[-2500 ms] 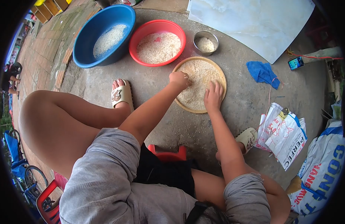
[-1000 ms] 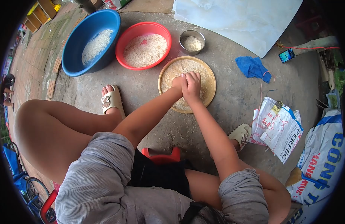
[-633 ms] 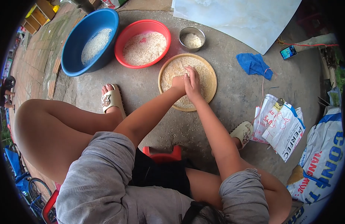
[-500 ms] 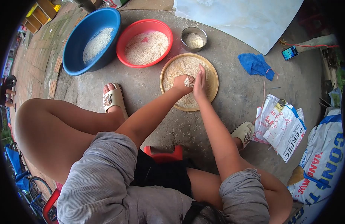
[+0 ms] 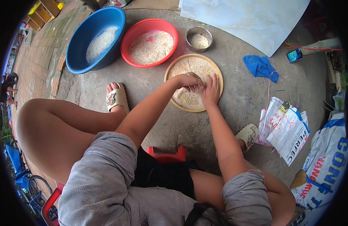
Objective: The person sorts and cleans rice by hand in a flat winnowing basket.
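Over the round woven tray (image 5: 194, 110), which lies on the concrete ground in front of the person, both hands are close together. The left hand (image 5: 191, 81) has its fingers bent and near to the fingers of the right hand; I cannot tell if it holds some of the pale grains (image 5: 192, 64) spread inside the tray. The right hand (image 5: 210, 91) is open, with fingers quite straight, above the right part of the tray. Just beyond the tray is a metal bowl (image 5: 208, 45), and beside it a red basin (image 5: 125, 41), then a blue basin (image 5: 76, 49), all with grains inside. To the right lies a blue cloth (image 5: 258, 67).
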The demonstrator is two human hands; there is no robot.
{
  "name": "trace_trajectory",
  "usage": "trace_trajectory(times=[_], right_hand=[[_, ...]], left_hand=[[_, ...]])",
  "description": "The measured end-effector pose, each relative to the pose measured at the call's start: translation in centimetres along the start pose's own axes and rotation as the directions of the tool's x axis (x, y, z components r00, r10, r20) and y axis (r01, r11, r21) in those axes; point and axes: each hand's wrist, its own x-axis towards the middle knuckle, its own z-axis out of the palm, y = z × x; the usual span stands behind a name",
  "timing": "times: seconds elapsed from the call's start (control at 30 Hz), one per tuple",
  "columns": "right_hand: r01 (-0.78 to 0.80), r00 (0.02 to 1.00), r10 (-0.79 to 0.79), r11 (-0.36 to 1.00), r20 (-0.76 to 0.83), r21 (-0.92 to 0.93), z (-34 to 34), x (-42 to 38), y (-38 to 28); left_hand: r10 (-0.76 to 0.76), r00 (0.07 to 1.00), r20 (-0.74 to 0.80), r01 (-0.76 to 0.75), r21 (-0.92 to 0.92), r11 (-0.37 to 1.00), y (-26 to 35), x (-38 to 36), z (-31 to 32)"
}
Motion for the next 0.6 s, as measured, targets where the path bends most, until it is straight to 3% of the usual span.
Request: trace_trajectory(times=[0.03, 0.1, 0.13, 0.17, 0.23, 0.27, 0.4, 0.47, 0.6], right_hand=[[0.002, 1.0, -0.002, 1.0, -0.001, 0.001, 0.1, 0.1, 0.0], [0.002, 1.0, -0.001, 1.0, -0.02, 0.009, 0.1, 0.0, -0.1], [0.001, 1.0, 0.0, 1.0, -0.02, 0.009, 0.1, 0.0, -0.1], [0.0, 1.0, 0.0, 1.0, -0.017, -0.004, 0.1, 0.0, -0.1], [0.002, 1.0, -0.003, 1.0, -0.014, -0.017, 0.1, 0.1, -0.1], [0.004, 1.0, -0.005, 1.0, -0.013, -0.011, 0.0, 0.0, -0.1], [0.01, 1.0, -0.009, 1.0, -0.017, 0.006, -0.1, 0.0, -0.1], [0.007, 1.0, -0.007, 1.0, -0.023, -0.002, 0.0, 0.0, -0.1], [-0.031, 0.998, 0.033, 0.998, -0.045, 0.049, 0.6, 0.2, 0.0]], left_hand=[[0.001, 1.0, -0.003, -0.001, 0.001, 1.0, -0.4, 0.7, 0.0], [0.108, 0.95, -0.292, -0.01, 0.316, 0.949, -0.7, 1.3, 0.2], [-0.009, 0.971, -0.24, -0.035, -0.175, 0.984, 0.1, 0.3, 0.5], [-0.009, 0.971, -0.24, -0.034, -0.175, 0.984, 0.0, 0.5, 0.7], [0.105, 0.914, -0.392, -0.002, 0.254, 0.967, -1.1, 1.5, 0.9], [0.505, 0.745, -0.436, 0.057, 0.796, 0.602, -2.3, 1.6, 1.4], [0.506, 0.718, -0.479, 0.11, 0.795, 0.596, -1.3, 0.4, 2.4], [0.584, 0.739, -0.336, 0.092, 0.909, 0.407, -2.1, 0.7, 2.2], [0.675, 0.679, -0.289, 0.056, 0.937, 0.345, -3.3, 0.6, 2.3]])
